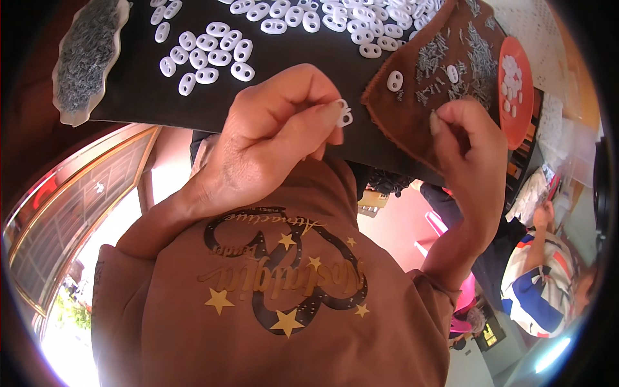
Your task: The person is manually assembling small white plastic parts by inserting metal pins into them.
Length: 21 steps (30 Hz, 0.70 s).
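Observation:
Between thumb and forefinger, my left hand [277,132] pinches a white plastic piece with two holes [346,116] at the table's near edge. To its right, my right hand [471,132] is closed in a pinch above the brown cloth [396,106]; whatever the fingertips hold is too small to make out. On that cloth lie small metal screws [433,55] in loose heaps, along with a white oval piece [395,80] and another [452,74] among the screws. Beyond my left hand sits a loose group of white oval two-hole pieces [206,43].
A larger spread of white pieces [311,19] covers the far part of the black table [129,97]. At the left stands a pale tray [76,118] full of grey metal bits. An orange dish [525,122] with small white parts is at the right. Another person [538,277] sits farther right.

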{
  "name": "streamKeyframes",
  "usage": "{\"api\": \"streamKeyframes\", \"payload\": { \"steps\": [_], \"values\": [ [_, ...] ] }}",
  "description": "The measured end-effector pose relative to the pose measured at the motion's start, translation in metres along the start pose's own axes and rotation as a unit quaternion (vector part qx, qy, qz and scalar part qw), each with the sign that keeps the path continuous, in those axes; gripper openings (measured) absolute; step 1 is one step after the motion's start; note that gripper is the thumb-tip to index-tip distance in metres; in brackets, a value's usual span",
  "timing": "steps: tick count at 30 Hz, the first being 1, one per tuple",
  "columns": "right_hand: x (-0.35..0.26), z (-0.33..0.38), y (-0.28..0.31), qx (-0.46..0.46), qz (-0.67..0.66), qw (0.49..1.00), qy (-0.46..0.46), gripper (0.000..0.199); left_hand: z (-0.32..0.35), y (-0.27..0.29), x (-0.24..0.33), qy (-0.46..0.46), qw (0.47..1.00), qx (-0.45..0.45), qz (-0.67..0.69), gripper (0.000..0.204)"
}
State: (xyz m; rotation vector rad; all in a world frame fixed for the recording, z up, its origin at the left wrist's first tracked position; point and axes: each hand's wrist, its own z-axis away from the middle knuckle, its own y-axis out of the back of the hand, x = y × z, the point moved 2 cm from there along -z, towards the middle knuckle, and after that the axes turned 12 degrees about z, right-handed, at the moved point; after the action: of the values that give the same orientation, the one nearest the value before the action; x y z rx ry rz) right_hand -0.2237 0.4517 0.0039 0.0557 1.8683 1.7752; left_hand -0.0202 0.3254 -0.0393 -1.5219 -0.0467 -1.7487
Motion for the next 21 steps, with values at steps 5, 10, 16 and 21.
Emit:
{"api": "streamKeyframes", "payload": {
  "steps": [5, 10, 16, 21],
  "values": [
    [-0.044, -0.005, -0.019, 0.024, -0.082, 0.982, 0.167, 0.016, -0.007, -0.005, 0.000, 0.001, 0.999, -0.012, 0.048, 0.014],
    [-0.055, -0.013, -0.032, 0.016, -0.067, 0.980, 0.187, 0.018, -0.006, 0.002, -0.001, 0.041, 0.997, -0.036, 0.058, 0.023],
    [-0.057, -0.020, -0.035, 0.005, -0.056, 0.979, 0.196, 0.029, -0.006, 0.009, -0.007, 0.021, 0.994, -0.001, 0.105, 0.016],
    [-0.053, -0.023, -0.043, 0.021, -0.059, 0.970, 0.235, 0.029, -0.007, 0.017, -0.008, 0.039, 0.989, -0.011, 0.139, 0.015]
  ]
}}
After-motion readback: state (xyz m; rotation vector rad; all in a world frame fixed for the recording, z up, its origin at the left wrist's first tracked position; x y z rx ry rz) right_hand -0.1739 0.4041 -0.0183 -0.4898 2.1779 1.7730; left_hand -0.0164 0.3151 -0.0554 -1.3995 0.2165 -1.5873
